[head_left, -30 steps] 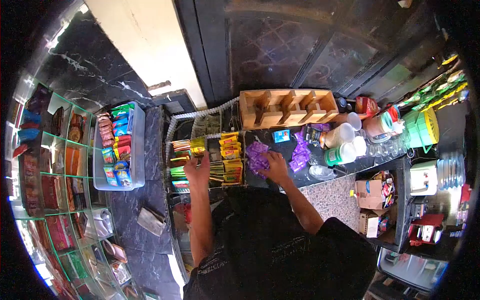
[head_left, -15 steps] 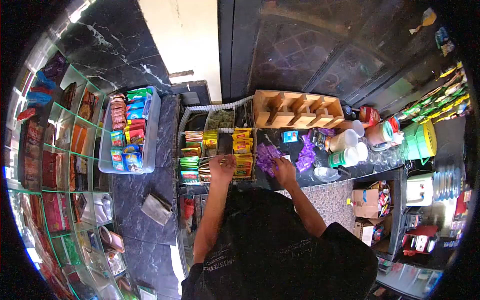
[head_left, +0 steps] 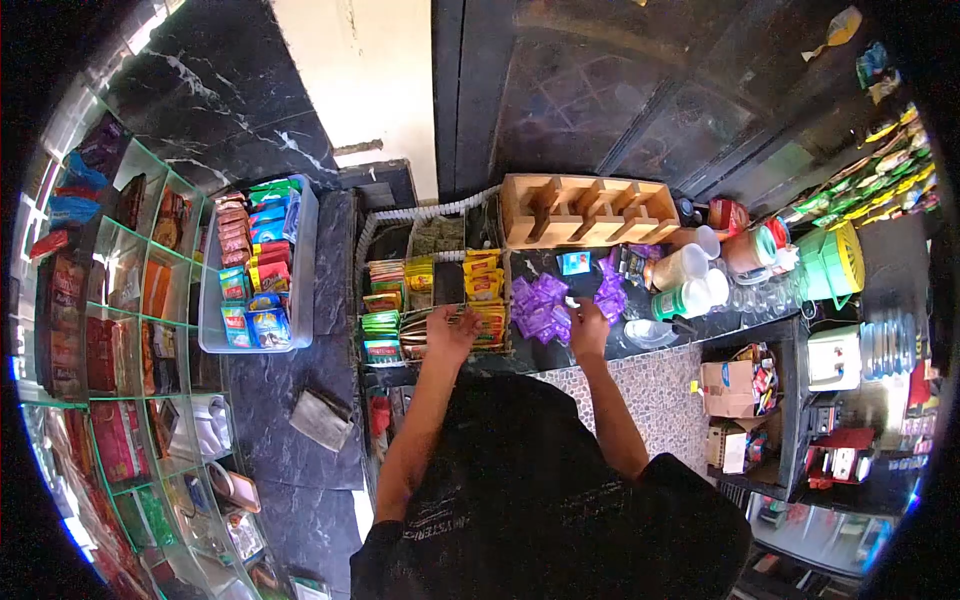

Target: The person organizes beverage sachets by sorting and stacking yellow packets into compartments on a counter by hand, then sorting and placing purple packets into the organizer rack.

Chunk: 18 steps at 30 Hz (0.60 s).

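Observation:
My left hand [head_left: 452,335] hovers over the front of a divided box [head_left: 408,357], its fingers curled together. Whatever they hold, if anything, is too small to make out. Around it stand rows of upright sachets: yellow sachets [head_left: 483,275], green sachets [head_left: 380,325] and brown-and-white sachets [head_left: 413,333]. At the right edge of a pile of purple sachets [head_left: 540,308], my right hand [head_left: 588,330] is closed, with a small whitish piece [head_left: 571,302] at its fingertips. A second purple heap [head_left: 610,297] lies just beyond that hand.
A wooden compartment rack [head_left: 590,240] stands behind the purple piles, near a blue sachet [head_left: 574,263]. Lidded jars [head_left: 680,268] and a clear bowl [head_left: 650,333] are on the right. A plastic tub of sachets [head_left: 306,300] and glass shelving [head_left: 130,320] stand left.
My right hand has drawn off the purple pile toward the right, the whitish piece still at its fingertips. My left hand stays over the divided box. The view has tilted slightly.

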Each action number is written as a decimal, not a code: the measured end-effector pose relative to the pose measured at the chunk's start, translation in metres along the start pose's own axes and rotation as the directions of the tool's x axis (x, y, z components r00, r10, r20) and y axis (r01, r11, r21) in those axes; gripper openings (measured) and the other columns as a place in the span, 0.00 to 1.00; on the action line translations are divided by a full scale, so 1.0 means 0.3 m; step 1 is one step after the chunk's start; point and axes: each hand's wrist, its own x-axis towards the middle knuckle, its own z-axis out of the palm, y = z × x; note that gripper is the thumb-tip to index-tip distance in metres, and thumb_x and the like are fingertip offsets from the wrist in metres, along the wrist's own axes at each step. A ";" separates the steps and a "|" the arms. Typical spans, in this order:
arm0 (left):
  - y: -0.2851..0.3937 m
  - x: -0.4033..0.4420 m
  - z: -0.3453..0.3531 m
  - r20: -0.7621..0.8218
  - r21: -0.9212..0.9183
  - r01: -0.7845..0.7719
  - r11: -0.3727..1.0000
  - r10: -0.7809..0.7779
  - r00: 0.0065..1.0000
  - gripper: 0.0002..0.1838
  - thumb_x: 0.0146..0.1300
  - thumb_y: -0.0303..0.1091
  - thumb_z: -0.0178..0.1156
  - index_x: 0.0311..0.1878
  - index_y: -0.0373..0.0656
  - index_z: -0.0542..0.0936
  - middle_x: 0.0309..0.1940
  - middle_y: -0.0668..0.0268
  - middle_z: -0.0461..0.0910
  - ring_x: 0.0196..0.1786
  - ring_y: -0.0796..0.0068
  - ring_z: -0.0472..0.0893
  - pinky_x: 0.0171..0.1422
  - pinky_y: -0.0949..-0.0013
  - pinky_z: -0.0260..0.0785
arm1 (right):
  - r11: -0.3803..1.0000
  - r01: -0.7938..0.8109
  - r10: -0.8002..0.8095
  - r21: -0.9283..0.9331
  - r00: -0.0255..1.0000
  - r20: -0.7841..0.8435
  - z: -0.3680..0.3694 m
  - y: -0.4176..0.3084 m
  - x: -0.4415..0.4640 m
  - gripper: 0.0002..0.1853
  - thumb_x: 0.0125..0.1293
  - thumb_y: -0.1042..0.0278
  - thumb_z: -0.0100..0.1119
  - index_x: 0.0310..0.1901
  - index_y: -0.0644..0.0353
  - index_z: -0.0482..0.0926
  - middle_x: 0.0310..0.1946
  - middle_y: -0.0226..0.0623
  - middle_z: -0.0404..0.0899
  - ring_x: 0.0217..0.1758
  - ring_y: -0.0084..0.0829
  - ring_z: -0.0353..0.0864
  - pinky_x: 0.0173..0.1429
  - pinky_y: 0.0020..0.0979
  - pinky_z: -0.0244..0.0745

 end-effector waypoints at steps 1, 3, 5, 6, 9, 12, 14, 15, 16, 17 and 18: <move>-0.002 0.014 -0.006 0.001 0.002 -0.001 1.000 0.001 1.000 0.16 0.65 0.34 0.54 0.53 0.41 0.66 0.41 0.54 0.73 0.42 0.54 0.79 0.48 0.56 0.75 | 0.989 -0.119 0.120 0.091 0.993 -0.010 -0.022 -0.036 0.006 0.08 0.66 0.71 0.63 0.46 0.59 0.83 0.35 0.44 0.84 0.38 0.43 0.86 0.41 0.43 0.81; -0.007 0.031 -0.005 0.093 0.178 0.088 0.980 -0.106 0.990 0.17 0.66 0.37 0.57 0.54 0.41 0.70 0.41 0.58 0.75 0.45 0.57 0.80 0.49 0.57 0.75 | 0.898 -0.310 0.298 0.313 0.951 0.086 -0.023 -0.055 0.031 0.13 0.65 0.75 0.64 0.52 0.60 0.80 0.36 0.43 0.83 0.38 0.32 0.87 0.37 0.34 0.82; -0.032 0.031 0.019 0.198 0.334 0.007 0.943 -0.077 0.977 0.18 0.66 0.39 0.59 0.54 0.42 0.71 0.42 0.59 0.77 0.47 0.60 0.81 0.50 0.57 0.76 | 0.792 -0.321 0.282 0.519 0.947 0.155 -0.023 -0.118 0.027 0.17 0.66 0.76 0.63 0.56 0.61 0.77 0.37 0.41 0.83 0.39 0.31 0.86 0.41 0.31 0.84; -0.048 0.011 0.044 0.302 0.470 -0.085 0.879 -0.069 0.951 0.19 0.66 0.42 0.61 0.55 0.43 0.72 0.44 0.61 0.78 0.49 0.62 0.81 0.51 0.58 0.76 | 0.641 -0.333 0.253 0.691 0.942 0.220 -0.037 -0.177 0.018 0.20 0.66 0.77 0.63 0.60 0.62 0.74 0.38 0.40 0.82 0.39 0.29 0.84 0.45 0.29 0.85; -0.081 -0.101 0.152 0.396 0.522 -0.180 0.834 -0.050 0.917 0.16 0.72 0.42 0.58 0.56 0.43 0.76 0.49 0.63 0.81 0.49 0.69 0.83 0.54 0.62 0.76 | 0.526 -0.394 0.203 0.753 0.919 0.339 -0.051 -0.345 -0.022 0.22 0.67 0.75 0.64 0.61 0.61 0.72 0.41 0.41 0.79 0.42 0.30 0.83 0.47 0.30 0.86; -0.070 -0.138 0.207 0.462 0.472 -0.241 0.848 -0.005 0.887 0.15 0.78 0.39 0.51 0.57 0.40 0.78 0.49 0.65 0.82 0.45 0.73 0.84 0.54 0.67 0.76 | 0.499 -0.347 0.104 0.794 0.934 0.342 -0.036 -0.432 -0.043 0.21 0.68 0.72 0.66 0.60 0.60 0.72 0.42 0.40 0.79 0.42 0.27 0.82 0.44 0.27 0.85; -0.045 -0.167 0.235 0.483 0.440 -0.261 0.859 0.018 0.876 0.15 0.78 0.38 0.50 0.57 0.40 0.78 0.45 0.67 0.84 0.43 0.74 0.84 0.50 0.69 0.78 | 0.733 -0.275 0.042 0.622 0.931 0.362 -0.042 -0.440 -0.030 0.20 0.68 0.74 0.63 0.60 0.59 0.72 0.44 0.42 0.78 0.44 0.34 0.83 0.45 0.33 0.84; -0.040 -0.163 0.232 0.482 0.441 -0.261 0.859 0.019 0.876 0.15 0.78 0.38 0.50 0.57 0.40 0.78 0.45 0.67 0.84 0.43 0.74 0.84 0.50 0.69 0.78 | 0.732 -0.276 0.042 0.623 0.931 0.363 -0.050 -0.447 -0.025 0.20 0.68 0.74 0.63 0.60 0.59 0.72 0.44 0.42 0.78 0.44 0.34 0.83 0.45 0.33 0.84; -0.033 -0.159 0.232 0.456 0.452 -0.263 0.852 0.033 0.889 0.15 0.78 0.39 0.50 0.56 0.40 0.78 0.43 0.67 0.84 0.42 0.75 0.84 0.47 0.70 0.78 | 0.909 0.024 -0.092 0.415 0.986 0.143 -0.062 -0.453 -0.018 0.22 0.68 0.72 0.61 0.63 0.59 0.70 0.50 0.46 0.77 0.50 0.40 0.81 0.53 0.39 0.80; -0.028 -0.151 0.230 0.432 0.463 -0.266 0.846 0.046 0.901 0.14 0.78 0.39 0.50 0.55 0.41 0.78 0.42 0.68 0.84 0.41 0.76 0.84 0.44 0.71 0.78 | 0.952 0.288 -0.286 0.109 0.958 -0.035 -0.078 -0.468 -0.009 0.24 0.69 0.71 0.60 0.65 0.60 0.69 0.56 0.50 0.75 0.57 0.47 0.79 0.60 0.46 0.77; -0.024 -0.128 0.217 0.433 0.463 -0.266 0.845 0.046 0.900 0.14 0.78 0.39 0.50 0.55 0.41 0.78 0.42 0.68 0.84 0.41 0.76 0.84 0.44 0.71 0.78 | 0.951 0.288 -0.286 0.108 0.958 -0.036 -0.092 -0.502 0.000 0.24 0.69 0.71 0.60 0.65 0.60 0.69 0.56 0.50 0.75 0.57 0.47 0.79 0.60 0.46 0.77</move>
